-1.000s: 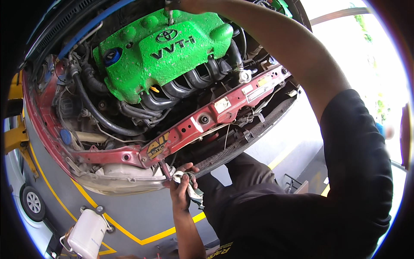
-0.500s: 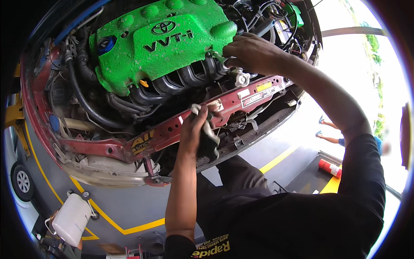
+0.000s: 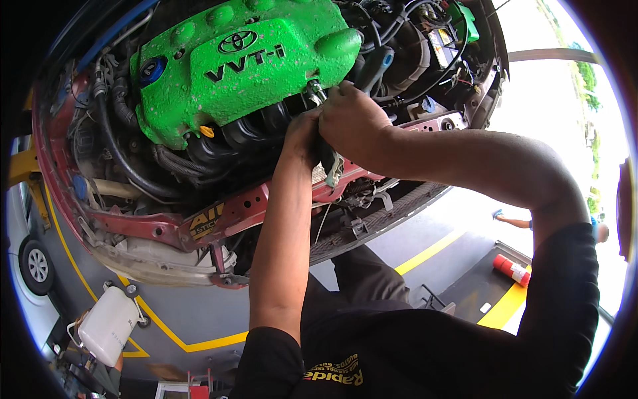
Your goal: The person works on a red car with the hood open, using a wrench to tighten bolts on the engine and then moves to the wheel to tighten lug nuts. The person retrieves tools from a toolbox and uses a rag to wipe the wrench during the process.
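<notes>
In the head view, a shiny metal tool (image 3: 315,88) is seen at the lower right edge of the green engine cover (image 3: 246,66). Its long side is slanted: the far tip is pointed up and a bit left, at the cover, and the near end is hidden by the hands. The tool is gripped by the right hand (image 3: 355,123), with the fingers curled; the right arm (image 3: 465,156) is bent at the elbow and brought in from the right. The left hand (image 3: 304,136) is tucked against it, with most fingers hidden. A cloth (image 3: 333,171) is held there, hanging down over the red bar (image 3: 259,199). The left arm (image 3: 279,246) is stretched nearly straight up.
</notes>
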`<state>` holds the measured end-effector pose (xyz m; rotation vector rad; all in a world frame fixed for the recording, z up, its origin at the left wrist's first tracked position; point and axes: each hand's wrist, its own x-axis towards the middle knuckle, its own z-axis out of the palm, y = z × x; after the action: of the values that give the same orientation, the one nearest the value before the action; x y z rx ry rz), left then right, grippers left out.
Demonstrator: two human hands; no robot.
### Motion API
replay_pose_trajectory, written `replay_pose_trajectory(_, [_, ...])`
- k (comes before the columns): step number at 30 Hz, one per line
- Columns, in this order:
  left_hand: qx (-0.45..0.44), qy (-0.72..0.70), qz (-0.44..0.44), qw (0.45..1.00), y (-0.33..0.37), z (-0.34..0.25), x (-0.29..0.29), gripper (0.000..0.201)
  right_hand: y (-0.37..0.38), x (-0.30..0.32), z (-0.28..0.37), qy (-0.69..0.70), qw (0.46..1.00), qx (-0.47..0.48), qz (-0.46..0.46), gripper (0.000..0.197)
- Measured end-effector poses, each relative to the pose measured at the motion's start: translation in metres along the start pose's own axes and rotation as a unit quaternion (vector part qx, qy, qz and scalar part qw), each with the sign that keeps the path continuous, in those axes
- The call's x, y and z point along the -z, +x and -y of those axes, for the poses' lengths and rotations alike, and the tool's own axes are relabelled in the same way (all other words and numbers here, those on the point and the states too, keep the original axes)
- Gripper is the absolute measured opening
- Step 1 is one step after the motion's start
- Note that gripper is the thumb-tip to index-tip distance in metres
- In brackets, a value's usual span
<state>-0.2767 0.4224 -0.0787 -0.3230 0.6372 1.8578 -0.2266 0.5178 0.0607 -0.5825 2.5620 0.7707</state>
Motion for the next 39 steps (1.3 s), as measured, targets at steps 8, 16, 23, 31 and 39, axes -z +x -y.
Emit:
replay_pose_trajectory(8, [-0.059, -0.025, -0.104, 0.993, -0.005, -0.005, -0.019, 0.017, 0.015, 0.022, -0.017, 0.024, 0.999, 0.018, 0.017, 0.016])
replay_pose_trajectory(16, [-0.043, -0.062, -0.099, 0.992, 0.028, 0.008, -0.021, 0.025, 0.012, -0.013, -0.037, 0.141, 0.987, 0.003, -0.078, 0.011])
replay_pose_trajectory(23, [-0.060, -0.033, -0.096, 0.993, 0.053, 0.023, -0.009, 0.020, 0.010, -0.003, -0.034, 0.131, 0.985, -0.023, -0.109, 0.004])
replay_pose_trajectory(31, [0.007, -0.140, 0.048, 0.989, -0.004, 0.036, -0.007, 0.020, 0.019, 0.054, 0.002, -0.029, 0.995, 0.047, 0.082, 0.014])
replay_pose_trajectory(39, [-0.064, 0.039, 0.083, 0.994, -0.315, 0.008, 0.065, 0.034, -0.053, 0.198, 0.102, 0.446, 0.886, 0.091, 0.090, 0.026])
